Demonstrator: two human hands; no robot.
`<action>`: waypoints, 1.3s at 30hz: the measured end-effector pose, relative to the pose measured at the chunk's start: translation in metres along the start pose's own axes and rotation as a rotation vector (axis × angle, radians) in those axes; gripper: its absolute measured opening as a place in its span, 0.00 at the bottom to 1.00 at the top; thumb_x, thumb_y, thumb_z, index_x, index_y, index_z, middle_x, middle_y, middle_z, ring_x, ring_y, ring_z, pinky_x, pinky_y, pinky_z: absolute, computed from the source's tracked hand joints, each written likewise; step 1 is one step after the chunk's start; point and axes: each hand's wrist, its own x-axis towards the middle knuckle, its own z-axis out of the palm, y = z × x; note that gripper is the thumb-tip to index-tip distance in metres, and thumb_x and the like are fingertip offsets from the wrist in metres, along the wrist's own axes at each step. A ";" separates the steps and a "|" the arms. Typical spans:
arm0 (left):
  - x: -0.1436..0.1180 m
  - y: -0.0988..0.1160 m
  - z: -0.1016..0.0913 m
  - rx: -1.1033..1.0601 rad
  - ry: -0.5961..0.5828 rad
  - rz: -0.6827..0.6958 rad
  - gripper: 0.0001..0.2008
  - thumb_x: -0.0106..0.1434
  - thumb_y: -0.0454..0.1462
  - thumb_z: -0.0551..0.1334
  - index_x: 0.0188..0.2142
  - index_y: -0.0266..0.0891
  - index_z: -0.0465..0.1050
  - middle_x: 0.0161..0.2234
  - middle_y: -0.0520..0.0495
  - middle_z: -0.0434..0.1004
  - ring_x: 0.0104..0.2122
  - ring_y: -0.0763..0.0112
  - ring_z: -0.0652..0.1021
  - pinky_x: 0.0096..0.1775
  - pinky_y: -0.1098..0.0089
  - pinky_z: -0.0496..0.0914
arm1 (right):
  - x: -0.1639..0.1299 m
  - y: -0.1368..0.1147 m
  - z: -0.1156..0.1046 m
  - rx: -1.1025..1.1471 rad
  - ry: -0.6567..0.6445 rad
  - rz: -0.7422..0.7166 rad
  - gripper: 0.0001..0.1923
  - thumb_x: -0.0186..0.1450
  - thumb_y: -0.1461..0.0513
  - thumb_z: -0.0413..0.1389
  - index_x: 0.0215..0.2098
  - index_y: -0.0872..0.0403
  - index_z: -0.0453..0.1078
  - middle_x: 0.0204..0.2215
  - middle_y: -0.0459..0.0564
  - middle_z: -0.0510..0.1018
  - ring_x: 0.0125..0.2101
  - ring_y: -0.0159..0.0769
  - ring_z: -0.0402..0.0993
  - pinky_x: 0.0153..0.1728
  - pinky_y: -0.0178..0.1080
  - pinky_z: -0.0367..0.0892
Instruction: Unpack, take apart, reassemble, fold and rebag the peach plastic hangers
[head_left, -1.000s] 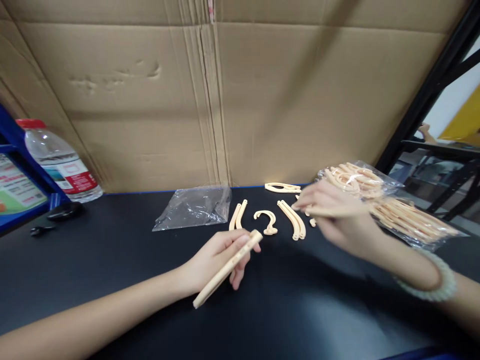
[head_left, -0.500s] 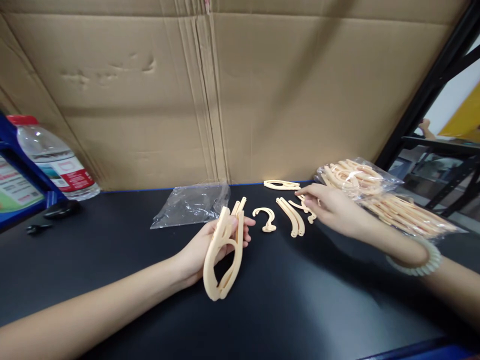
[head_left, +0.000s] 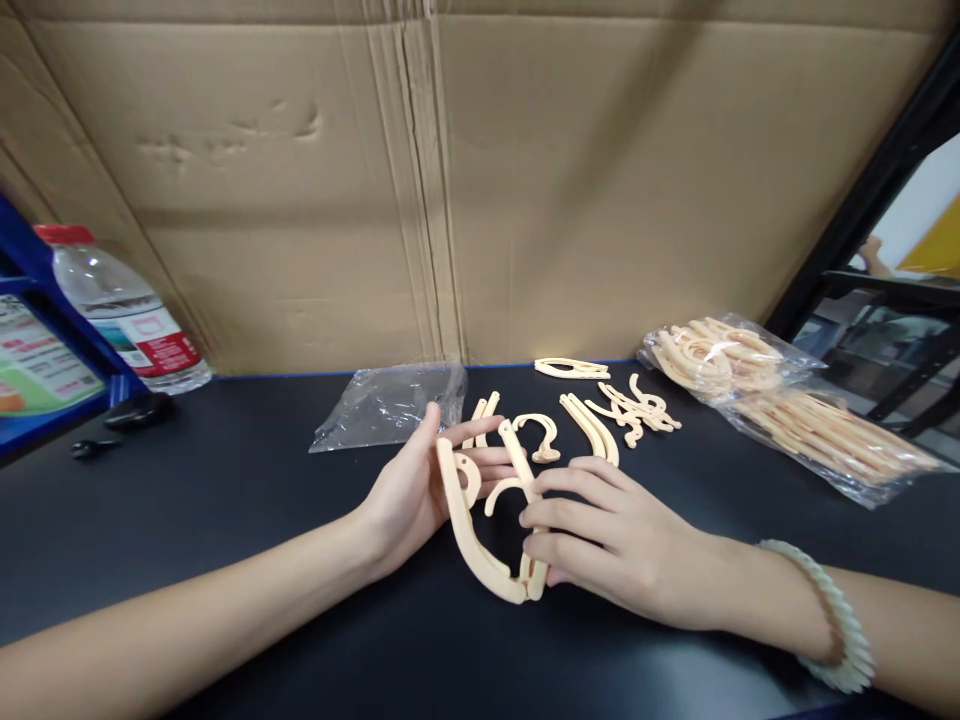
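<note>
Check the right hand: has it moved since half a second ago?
Yes. Against the bag of beige strips, the right hand has come leftward and nearer the wearer, now holding the beige frame.

Black tabletop (head_left: 225, 480): clear plastic bag (head_left: 390, 405), cream hook (head_left: 553, 434), curved strips (head_left: 584, 425), filled bags (head_left: 832, 435).

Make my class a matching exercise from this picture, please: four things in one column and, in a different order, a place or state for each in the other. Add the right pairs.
Things
1. Water bottle
2. Bracelet
3. U-shaped piece
4. Loose hook

Places and states
A. Gripped by the right hand
B. Lying between two pairs of strips
C. Topped with a red cap
D. Worn around the wrist

Right pairs: 1-C, 2-D, 3-A, 4-B
</note>
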 end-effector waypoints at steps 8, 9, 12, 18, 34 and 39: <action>-0.009 -0.020 0.002 0.645 -0.132 0.291 0.12 0.67 0.45 0.58 0.38 0.38 0.71 0.31 0.51 0.74 0.31 0.70 0.74 0.37 0.70 0.70 | 0.001 -0.003 -0.003 -0.091 0.023 -0.025 0.12 0.69 0.69 0.48 0.32 0.55 0.71 0.39 0.49 0.78 0.47 0.40 0.68 0.50 0.45 0.59; -0.009 -0.021 0.001 0.708 -0.137 0.318 0.14 0.68 0.45 0.56 0.35 0.38 0.71 0.30 0.51 0.72 0.31 0.70 0.74 0.36 0.70 0.70 | 0.001 -0.003 -0.003 -0.122 0.040 -0.026 0.11 0.69 0.69 0.49 0.33 0.56 0.71 0.39 0.51 0.78 0.48 0.41 0.68 0.51 0.45 0.59; -0.010 -0.021 -0.001 0.790 -0.130 0.330 0.19 0.69 0.46 0.52 0.30 0.37 0.72 0.28 0.50 0.70 0.28 0.71 0.71 0.30 0.72 0.68 | -0.001 -0.004 -0.003 -0.230 0.066 0.002 0.11 0.68 0.69 0.48 0.36 0.57 0.72 0.40 0.52 0.78 0.48 0.43 0.67 0.52 0.47 0.56; -0.013 -0.019 0.002 0.651 -0.073 0.340 0.21 0.69 0.48 0.53 0.30 0.35 0.73 0.30 0.47 0.74 0.29 0.70 0.75 0.34 0.71 0.71 | -0.001 -0.002 0.001 -0.306 -0.034 0.174 0.16 0.69 0.70 0.42 0.30 0.57 0.69 0.26 0.49 0.74 0.35 0.39 0.68 0.46 0.45 0.52; -0.008 -0.016 0.000 0.241 0.083 0.128 0.23 0.69 0.42 0.53 0.19 0.36 0.67 0.15 0.49 0.74 0.18 0.73 0.75 0.28 0.75 0.68 | -0.012 0.045 -0.031 -0.286 0.135 0.135 0.11 0.68 0.70 0.47 0.31 0.52 0.65 0.26 0.42 0.75 0.28 0.31 0.68 0.39 0.40 0.57; -0.011 -0.014 0.004 0.205 0.013 0.135 0.17 0.69 0.42 0.54 0.24 0.37 0.65 0.17 0.48 0.77 0.19 0.71 0.77 0.29 0.74 0.68 | -0.022 0.080 -0.034 -0.123 0.035 0.313 0.06 0.68 0.66 0.50 0.41 0.51 0.65 0.36 0.49 0.77 0.41 0.40 0.72 0.52 0.51 0.57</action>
